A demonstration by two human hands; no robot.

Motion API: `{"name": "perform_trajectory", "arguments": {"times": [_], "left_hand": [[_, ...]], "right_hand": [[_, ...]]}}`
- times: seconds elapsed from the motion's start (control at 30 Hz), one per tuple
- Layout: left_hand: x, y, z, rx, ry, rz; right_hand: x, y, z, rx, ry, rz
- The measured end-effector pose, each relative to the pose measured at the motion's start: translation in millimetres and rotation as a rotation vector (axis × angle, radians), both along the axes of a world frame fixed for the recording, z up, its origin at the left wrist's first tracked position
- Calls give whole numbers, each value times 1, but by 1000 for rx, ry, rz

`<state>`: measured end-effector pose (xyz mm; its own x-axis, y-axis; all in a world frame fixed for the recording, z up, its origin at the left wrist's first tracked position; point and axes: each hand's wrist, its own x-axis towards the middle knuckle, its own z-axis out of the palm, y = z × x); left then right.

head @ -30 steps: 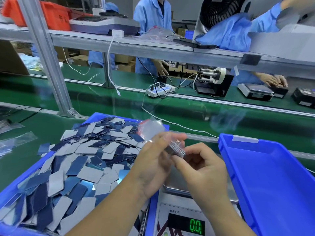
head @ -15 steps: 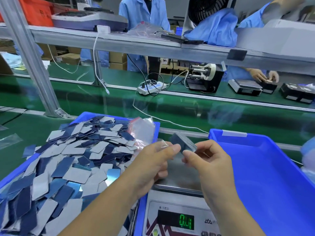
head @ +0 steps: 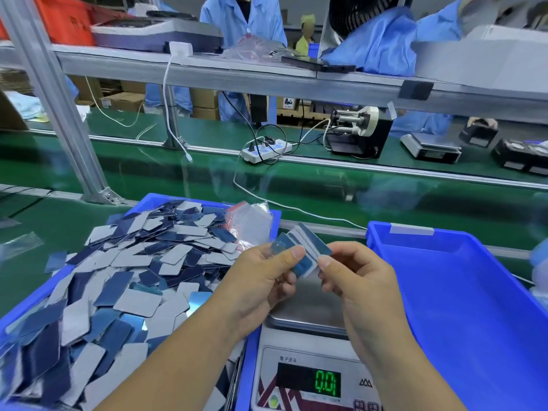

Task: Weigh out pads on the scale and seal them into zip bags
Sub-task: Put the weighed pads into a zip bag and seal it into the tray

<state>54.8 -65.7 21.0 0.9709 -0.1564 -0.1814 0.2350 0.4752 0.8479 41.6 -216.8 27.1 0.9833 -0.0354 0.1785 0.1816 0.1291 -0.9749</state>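
Both hands hold a small fanned stack of pads above the scale's steel pan. My left hand pinches the stack's left side with thumb on top. My right hand grips its right edge. The scale sits low in the middle, its display reading 0.0. A blue bin on the left is heaped with grey and blue pads. Clear zip bags lie at that bin's far right corner.
A second blue bin stands to the right of the scale. Beyond lies a green conveyor with a white cable across it. A metal shelf frame rises at the left. People in blue coats work on the far side.
The pads in my hands have spread into a fan and sit slightly higher. The scale reading went from 0.4 back to 0.0. The camera has moved closer.
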Motion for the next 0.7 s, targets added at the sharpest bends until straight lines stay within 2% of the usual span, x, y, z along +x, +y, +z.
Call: {"name": "perform_trajectory", "arguments": {"times": [0.1, 0.2, 0.27, 0.33, 0.4, 0.53, 0.7], "left_hand": [[0, 1, 0, -25, 11, 12], [0, 1, 0, -12, -38, 30], [-1, 1, -1, 81, -141, 39], [-2, 0, -3, 215, -269, 60], [-3, -2, -5, 264, -338, 91], [-3, -2, -5, 276, -374, 93], [-4, -1, -5, 222, -352, 20]], "right_hand": [[1, -1, 3, 98, 56, 34], [4, -2, 6, 412, 165, 60], [7, -4, 9, 532, 226, 53], [8, -4, 9, 529, 289, 63], [7, -2, 8, 488, 354, 113], [7, -5, 4, 443, 441, 220], [4, -9, 5, 373, 432, 349]]}}
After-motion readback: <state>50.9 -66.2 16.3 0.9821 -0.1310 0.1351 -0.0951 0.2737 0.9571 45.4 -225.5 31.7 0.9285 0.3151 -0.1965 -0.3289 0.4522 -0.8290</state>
